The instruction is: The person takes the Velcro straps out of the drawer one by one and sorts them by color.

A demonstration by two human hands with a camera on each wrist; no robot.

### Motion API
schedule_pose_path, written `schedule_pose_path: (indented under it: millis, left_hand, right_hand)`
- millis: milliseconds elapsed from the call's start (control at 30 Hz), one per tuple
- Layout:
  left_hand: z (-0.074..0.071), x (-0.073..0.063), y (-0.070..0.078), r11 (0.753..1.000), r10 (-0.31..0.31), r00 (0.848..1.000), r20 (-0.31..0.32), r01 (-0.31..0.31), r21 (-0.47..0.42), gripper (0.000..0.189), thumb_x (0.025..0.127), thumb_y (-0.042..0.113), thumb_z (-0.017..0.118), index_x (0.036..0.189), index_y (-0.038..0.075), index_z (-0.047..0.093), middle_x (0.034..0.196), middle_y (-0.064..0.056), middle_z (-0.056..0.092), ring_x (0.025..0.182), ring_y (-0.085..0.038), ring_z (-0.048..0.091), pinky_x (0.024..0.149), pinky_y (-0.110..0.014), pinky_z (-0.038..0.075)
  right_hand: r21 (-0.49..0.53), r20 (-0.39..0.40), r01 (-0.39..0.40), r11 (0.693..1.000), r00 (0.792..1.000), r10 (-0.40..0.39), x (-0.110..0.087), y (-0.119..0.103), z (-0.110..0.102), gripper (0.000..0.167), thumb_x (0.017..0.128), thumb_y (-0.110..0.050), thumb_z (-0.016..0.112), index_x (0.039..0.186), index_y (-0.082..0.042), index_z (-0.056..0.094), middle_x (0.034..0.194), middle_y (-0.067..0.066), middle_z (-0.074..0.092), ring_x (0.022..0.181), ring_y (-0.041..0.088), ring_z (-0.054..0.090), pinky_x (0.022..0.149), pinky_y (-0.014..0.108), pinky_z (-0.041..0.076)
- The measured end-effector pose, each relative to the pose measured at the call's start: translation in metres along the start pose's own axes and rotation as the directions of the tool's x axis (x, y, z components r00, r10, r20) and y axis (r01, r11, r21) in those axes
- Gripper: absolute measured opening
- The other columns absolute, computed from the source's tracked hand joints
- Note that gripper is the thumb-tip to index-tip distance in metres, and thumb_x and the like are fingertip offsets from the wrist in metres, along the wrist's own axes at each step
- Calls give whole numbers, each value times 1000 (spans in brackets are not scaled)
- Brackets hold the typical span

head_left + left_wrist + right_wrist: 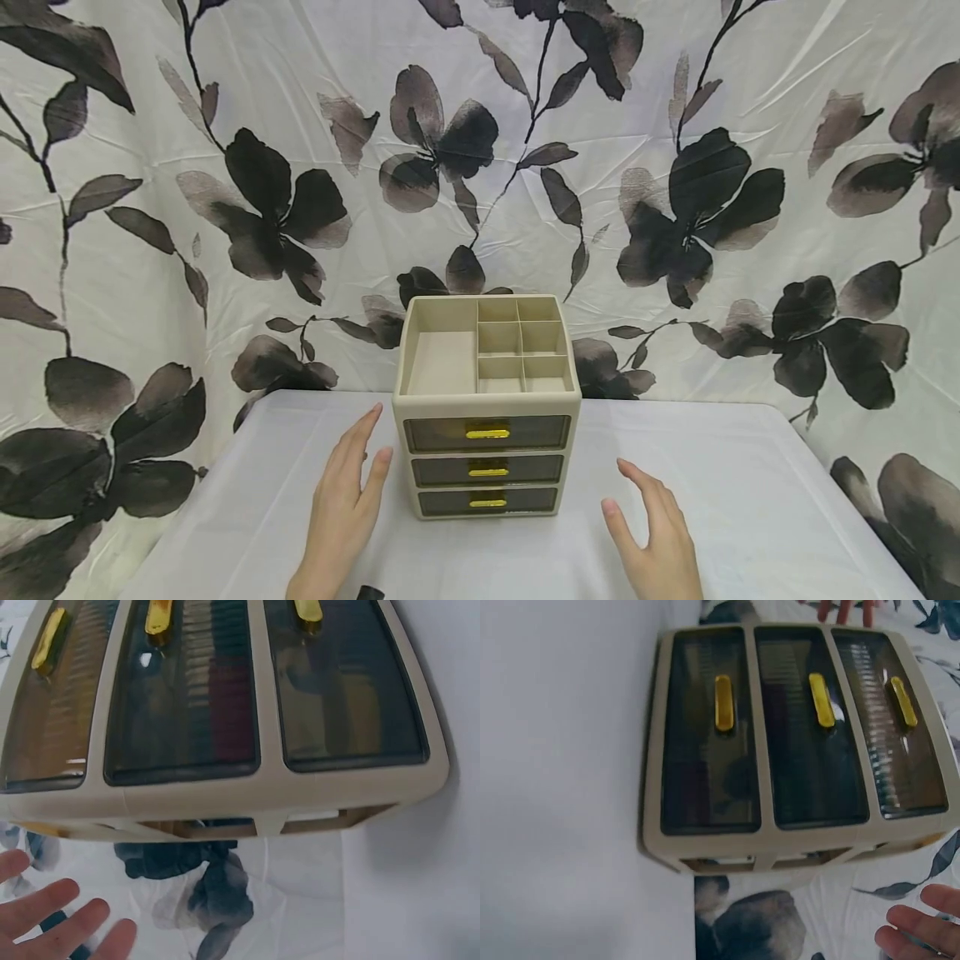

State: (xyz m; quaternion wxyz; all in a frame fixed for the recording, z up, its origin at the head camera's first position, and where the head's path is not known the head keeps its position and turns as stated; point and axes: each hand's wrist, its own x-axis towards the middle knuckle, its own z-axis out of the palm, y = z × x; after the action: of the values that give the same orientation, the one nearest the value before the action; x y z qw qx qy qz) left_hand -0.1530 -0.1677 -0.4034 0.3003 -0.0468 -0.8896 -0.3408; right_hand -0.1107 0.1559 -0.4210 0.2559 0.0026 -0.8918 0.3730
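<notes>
A cream desktop organizer (487, 406) stands upright on the white table, its top split into one large and several small compartments. Its front has three dark see-through drawers, all closed, each with a yellow handle (487, 434). Left of it, my left hand (341, 508) holds nothing; the fingers are extended, with the fingertips close beside the organizer's side. My right hand (656, 533) is farther off on the right, fingers spread and slightly bent, also holding nothing. Both wrist views show the drawer fronts (180, 697) at close range, with fingers at the edge.
The organizer rests near the back of the white-covered table (675, 467). Behind and at the sides hangs a white cloth (555, 242) with dark flower prints. A small black object (371, 592) shows at the bottom edge by my left wrist.
</notes>
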Motion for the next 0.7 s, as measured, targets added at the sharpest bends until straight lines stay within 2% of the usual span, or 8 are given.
schedule_pose_path:
  millis: [100,200,267,400,467,533,633,700]
  left_hand:
    - [2,2,3,1000,-7,999,-44,6,-23,48,98,20,56,144,26,44,138,-3,55,122,-18,53,91,-28,48]
    - [3,3,4,998,-4,997,-80,-2,-67,46,97,16,56,142,24,47,131,-2,59,116,-15,55,87,-12,44]
    - [4,5,4,995,6,995,-99,-16,-100,45,97,13,56,141,23,49,126,-3,61,113,-16,56,86,-6,41]
    - [8,6,4,988,33,990,-135,-53,-148,44,96,10,56,139,20,51,119,-5,63,109,-16,57,84,-8,42]
    - [10,8,4,982,45,987,-154,-72,-176,43,96,8,56,137,19,53,116,-6,64,106,-9,57,82,-8,43]
    - [12,10,4,975,57,983,-176,-92,-202,43,95,6,57,136,19,54,114,-7,64,104,0,56,82,-6,42]
    - [15,13,5,961,68,974,-218,-123,-250,43,93,2,58,133,17,58,110,-8,66,103,7,54,82,-3,41]
    - [17,15,5,954,69,968,-242,-135,-268,41,92,0,58,131,15,59,108,-9,67,100,7,55,82,-3,41]
  right_hand:
    - [24,9,-14,1000,1000,14,-1,-7,4,42,92,-28,63,132,-19,54,127,3,61,117,25,52,90,58,45]
    - [48,1,-9,999,1000,9,-2,-13,9,40,92,-27,63,131,-17,55,124,2,63,115,23,54,90,58,46]
    - [69,-17,0,998,1000,1,-2,-16,14,39,92,-24,64,129,-16,56,122,-1,64,114,16,54,91,54,46]
    - [110,-60,24,994,998,-18,-2,-20,20,38,89,-17,67,126,-15,59,116,-5,66,112,-2,51,94,28,44]
    - [137,-72,37,990,997,-27,-1,-23,23,37,88,-15,68,124,-15,60,113,-6,68,111,-3,53,94,16,39]
    - [162,-71,43,986,997,-32,1,-25,25,35,89,-14,68,123,-14,61,109,-6,69,108,0,57,92,8,36]
    - [178,-47,34,983,999,-26,3,-29,27,31,90,-16,66,121,-14,62,104,-8,69,103,6,61,91,8,38]
    - [179,-26,17,984,1000,-13,4,-32,28,29,91,-17,65,120,-14,62,101,-11,69,100,6,61,90,11,40]
